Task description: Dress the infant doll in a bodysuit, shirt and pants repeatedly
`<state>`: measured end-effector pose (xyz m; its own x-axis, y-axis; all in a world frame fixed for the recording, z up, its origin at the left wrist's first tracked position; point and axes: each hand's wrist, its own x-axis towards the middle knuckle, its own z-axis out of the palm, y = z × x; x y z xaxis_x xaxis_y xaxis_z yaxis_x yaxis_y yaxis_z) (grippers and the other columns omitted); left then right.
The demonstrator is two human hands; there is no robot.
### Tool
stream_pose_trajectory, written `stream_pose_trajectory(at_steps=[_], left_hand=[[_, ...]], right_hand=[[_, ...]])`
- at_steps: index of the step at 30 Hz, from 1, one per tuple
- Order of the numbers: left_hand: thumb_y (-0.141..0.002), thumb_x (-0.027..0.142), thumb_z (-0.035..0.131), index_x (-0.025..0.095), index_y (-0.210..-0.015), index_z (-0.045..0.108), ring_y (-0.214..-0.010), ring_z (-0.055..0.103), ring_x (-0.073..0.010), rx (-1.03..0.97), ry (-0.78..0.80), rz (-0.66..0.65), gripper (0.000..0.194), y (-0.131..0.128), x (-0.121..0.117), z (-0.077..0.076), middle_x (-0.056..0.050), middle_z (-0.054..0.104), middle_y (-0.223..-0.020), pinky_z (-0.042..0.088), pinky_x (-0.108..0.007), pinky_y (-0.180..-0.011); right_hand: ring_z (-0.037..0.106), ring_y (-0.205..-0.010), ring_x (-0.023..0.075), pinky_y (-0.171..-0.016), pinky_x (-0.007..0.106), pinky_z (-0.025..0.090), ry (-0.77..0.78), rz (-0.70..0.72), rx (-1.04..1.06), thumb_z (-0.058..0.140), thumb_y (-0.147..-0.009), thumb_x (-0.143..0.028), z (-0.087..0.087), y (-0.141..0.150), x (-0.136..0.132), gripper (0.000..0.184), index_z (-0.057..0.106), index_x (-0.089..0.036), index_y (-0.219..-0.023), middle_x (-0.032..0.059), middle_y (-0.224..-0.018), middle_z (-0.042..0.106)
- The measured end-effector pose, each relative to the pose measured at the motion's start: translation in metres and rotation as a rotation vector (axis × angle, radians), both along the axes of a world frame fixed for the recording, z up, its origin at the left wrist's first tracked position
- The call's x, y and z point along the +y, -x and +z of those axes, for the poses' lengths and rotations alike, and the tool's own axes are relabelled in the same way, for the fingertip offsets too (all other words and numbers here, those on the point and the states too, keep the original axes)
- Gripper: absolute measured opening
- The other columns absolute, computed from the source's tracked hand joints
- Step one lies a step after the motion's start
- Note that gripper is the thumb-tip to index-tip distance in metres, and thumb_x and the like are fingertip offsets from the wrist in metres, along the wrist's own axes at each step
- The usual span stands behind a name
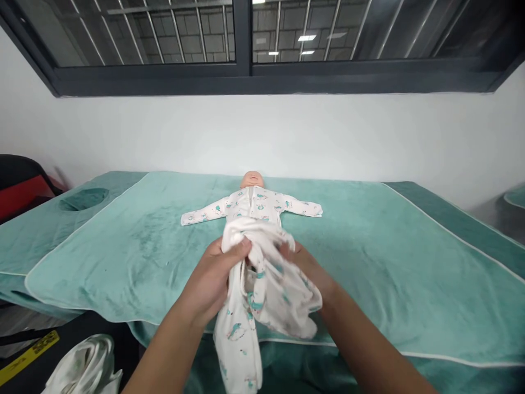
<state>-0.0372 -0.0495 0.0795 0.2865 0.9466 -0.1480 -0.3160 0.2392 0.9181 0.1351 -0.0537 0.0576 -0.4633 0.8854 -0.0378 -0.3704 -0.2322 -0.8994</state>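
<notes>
Green plush covering (369,246) spans our view beneath a pale wall (287,137) and a barred window (241,85). At far left we note a red-and-black object (28,191); below it, bundled white cloth (84,366) sits beside a yellow strip (28,358). Our left hand (207,282) grips the gathered printed garment (238,328), thumb above and fingers curled beneath, presumably to keep its folds together while the loose end hangs over the near edge. Beyond it, at centre, we see a doll's head (253,179) at the neckline of a printed top (262,208), its sleeves spread wide, probably to keep them flat. Our right hand (305,262) meets the garment's other side, forearm angled inward, mirroring the left; its fingers are blurred and partly hidden, so we cannot tell how far they close.
</notes>
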Motion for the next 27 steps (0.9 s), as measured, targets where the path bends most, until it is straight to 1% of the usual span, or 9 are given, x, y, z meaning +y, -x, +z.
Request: stream_pose_trajectory(at_steps=[2,4,9,12,14,17,20,24,27], left_hand=[[-0.078,0.041,0.072,0.014,-0.112,0.066,-0.072,0.069,-0.0218,-0.063,0.032,0.064,0.044,-0.003,0.002,-0.002,-0.008,0.073,-0.084,0.054,-0.031,-0.068],[-0.08,0.042,0.07,0.015,-0.12,0.063,-0.079,0.07,-0.0236,-0.083,0.073,0.052,0.049,-0.005,0.002,-0.004,-0.01,0.074,-0.092,0.055,-0.033,-0.073],[-0.077,0.047,0.072,0.015,-0.119,0.066,-0.088,0.07,-0.0275,0.018,0.071,-0.207,0.053,0.003,0.004,-0.01,-0.011,0.075,-0.096,0.055,-0.035,-0.076],[-0.065,0.032,0.085,0.013,-0.115,0.068,-0.089,0.07,-0.0286,0.065,0.054,-0.409,0.056,0.008,0.008,-0.017,-0.011,0.075,-0.095,0.055,-0.035,-0.078],[-0.069,0.031,0.082,0.011,-0.114,0.068,-0.09,0.07,-0.029,-0.005,0.055,-0.325,0.052,0.007,0.008,-0.022,-0.013,0.074,-0.097,0.055,-0.038,-0.081],[-0.074,0.036,0.077,0.011,-0.114,0.067,-0.091,0.07,-0.0305,-0.106,0.065,-0.104,0.048,0.004,0.0,-0.033,-0.015,0.074,-0.098,0.054,-0.04,-0.083],[-0.073,0.041,0.077,0.012,-0.113,0.068,-0.089,0.07,-0.0309,-0.078,0.177,-0.126,0.05,0.006,-0.023,-0.051,-0.014,0.074,-0.093,0.054,-0.041,-0.082],[-0.066,0.053,0.078,0.016,-0.113,0.069,-0.093,0.068,-0.0309,0.101,0.181,-0.367,0.061,0.017,-0.055,-0.085,-0.011,0.073,-0.089,0.052,-0.042,-0.085],[-0.069,0.056,0.073,0.024,-0.105,0.072,-0.089,0.067,-0.0272,0.299,0.094,-0.405,0.048,0.024,-0.061,-0.104,-0.006,0.072,-0.081,0.052,-0.038,-0.081]], right_hand=[[0.067,-0.079,0.0212,-0.073,0.033,0.052,-0.039,0.234,-0.059,0.082,-0.063,-0.051,-0.01,-0.004,0.001,0.052,0.071,-0.014,-0.097,0.0047,-0.081,0.07],[0.067,-0.08,0.0207,-0.074,0.033,0.052,-0.027,0.312,-0.066,0.085,-0.061,-0.043,-0.017,-0.005,0.004,0.051,0.07,-0.013,-0.099,0.0053,-0.084,0.071],[0.069,-0.087,0.0223,-0.082,0.036,0.054,0.082,-0.164,0.129,0.073,-0.076,-0.053,-0.02,0.001,0.017,0.053,0.065,-0.017,-0.114,0.0082,-0.095,0.073],[0.069,-0.089,0.0234,-0.082,0.036,0.054,0.132,-0.239,0.162,0.064,-0.081,-0.058,-0.018,0.005,0.015,0.056,0.064,-0.016,-0.119,0.0099,-0.095,0.073],[0.069,-0.087,0.0228,-0.08,0.035,0.054,0.12,-0.168,0.132,0.061,-0.084,-0.058,-0.019,0.005,0.008,0.055,0.064,-0.016,-0.119,0.0099,-0.093,0.073],[0.068,-0.082,0.0205,-0.078,0.032,0.053,0.04,0.153,-0.015,0.077,-0.073,-0.046,-0.026,0.0,-0.008,0.051,0.068,-0.015,-0.112,0.0072,-0.09,0.072],[0.065,-0.085,0.019,-0.08,0.031,0.051,0.029,0.412,-0.134,0.082,-0.068,-0.037,-0.038,-0.008,-0.027,0.045,0.071,-0.015,-0.106,0.0061,-0.094,0.07],[0.063,-0.085,0.0196,-0.082,0.033,0.051,0.105,0.359,-0.073,0.079,-0.067,-0.048,-0.06,-0.019,-0.055,0.05,0.071,-0.016,-0.105,0.0059,-0.092,0.068],[0.062,-0.08,0.02,-0.08,0.033,0.051,0.064,0.218,-0.216,0.076,-0.071,-0.046,-0.075,-0.019,-0.071,0.032,0.074,-0.021,-0.089,0.0037,-0.084,0.066]])
